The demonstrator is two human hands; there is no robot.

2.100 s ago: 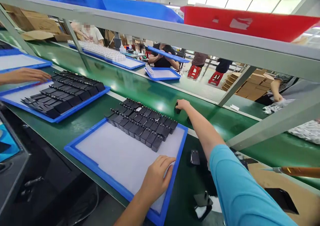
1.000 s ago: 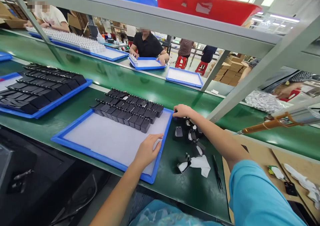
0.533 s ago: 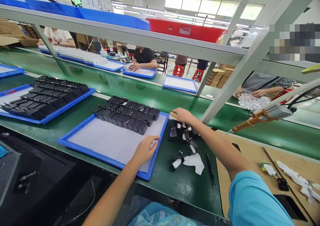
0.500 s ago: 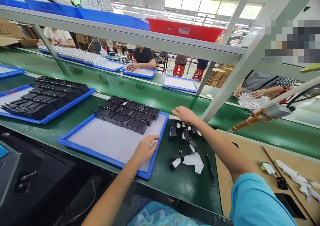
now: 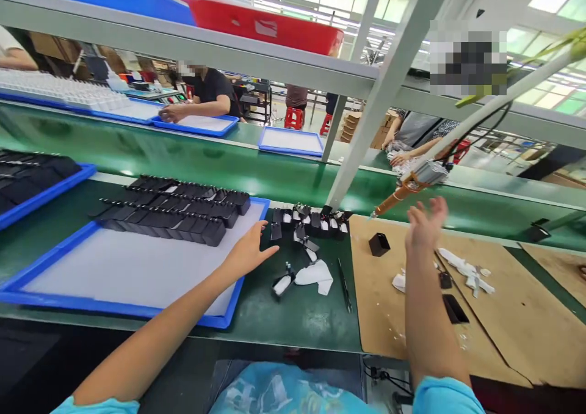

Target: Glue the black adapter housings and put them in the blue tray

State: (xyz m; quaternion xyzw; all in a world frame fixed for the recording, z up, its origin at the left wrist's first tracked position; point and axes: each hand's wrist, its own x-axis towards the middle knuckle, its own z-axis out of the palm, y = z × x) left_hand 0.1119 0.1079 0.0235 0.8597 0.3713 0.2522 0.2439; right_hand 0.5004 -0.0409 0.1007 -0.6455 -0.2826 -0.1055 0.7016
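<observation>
My left hand point(image 5: 249, 254) lies open over the right edge of a blue tray point(image 5: 114, 307) with a white liner, fingers stretched out toward the loose black chargers point(image 5: 311, 221) beside it. Rows of black chargers point(image 5: 178, 209) fill the tray's far end. My right hand point(image 5: 425, 225) is raised above the brown board point(image 5: 389, 316), fingers spread, holding nothing, just below the tip of a hanging orange-handled tool point(image 5: 403, 191). A single black charger point(image 5: 379, 243) stands on the board left of that hand.
White scraps point(image 5: 315, 275) and a thin black tool point(image 5: 344, 277) lie on the green belt. Small black parts and white scraps point(image 5: 464, 270) lie on the board. A slanted grey post point(image 5: 366, 115) rises behind the chargers. People work across the far belt with blue trays point(image 5: 290, 140).
My right hand left the loose chargers by the tray and swung right and up, opening near the hanging tool. My left hand slid to the tray's right edge. The view turned right.
</observation>
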